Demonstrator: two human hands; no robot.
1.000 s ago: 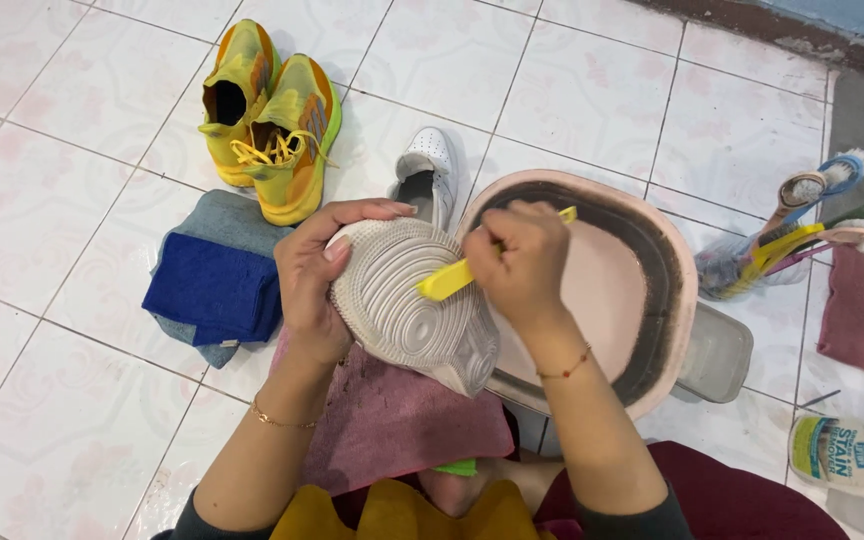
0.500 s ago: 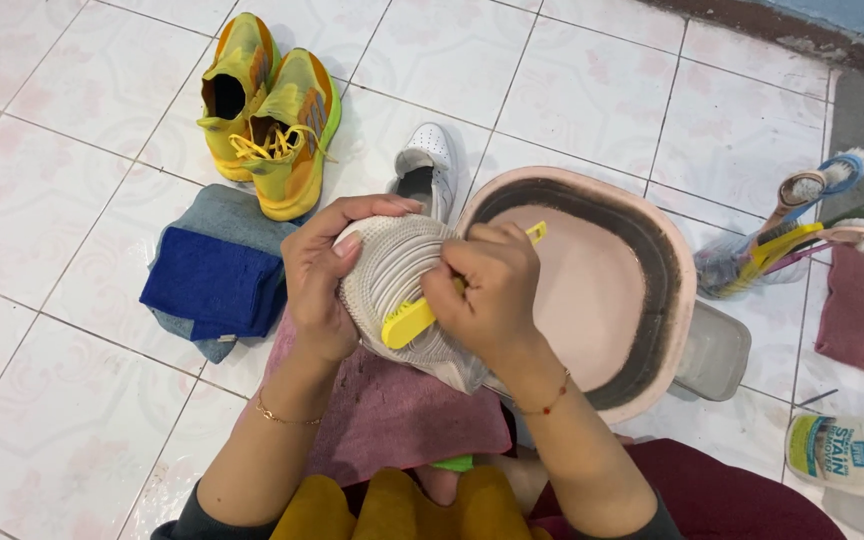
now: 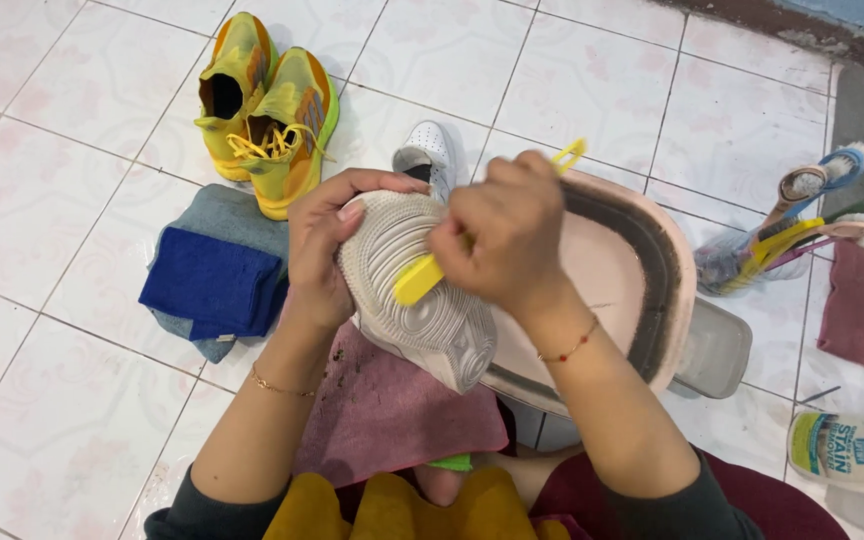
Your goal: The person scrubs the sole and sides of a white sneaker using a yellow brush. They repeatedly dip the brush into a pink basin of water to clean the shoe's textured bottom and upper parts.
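Scrubbing: the right hand (image 3: pixel 502 235) is clamped around a yellow brush (image 3: pixel 422 277), its head pressed onto the ridged sole of a white shoe (image 3: pixel 412 290).
Left hand: the left hand (image 3: pixel 327 250) wraps the shoe's heel end, fingers curled over the rim, thumb along the side, grip closed on it.
Where the shoe is: held sole-up in the air, over a pink cloth (image 3: pixel 392 410) on the person's lap and the near edge of a pink basin (image 3: pixel 667 300).
How it will handle: looks light, with a firm rubber sole and a softer upper; probably slick if wet, so a hold on the stiff sole edge seems safer than on the upper.
Brush: thin plastic handle, likely light and rigid, best held close to the head.
Around: yellow sneakers (image 3: pixel 262 110) and a folded blue towel (image 3: pixel 214 280) lie on the tiled floor (image 3: pixel 42 200); spare brushes (image 3: pixel 812 215) sit right of the basin.
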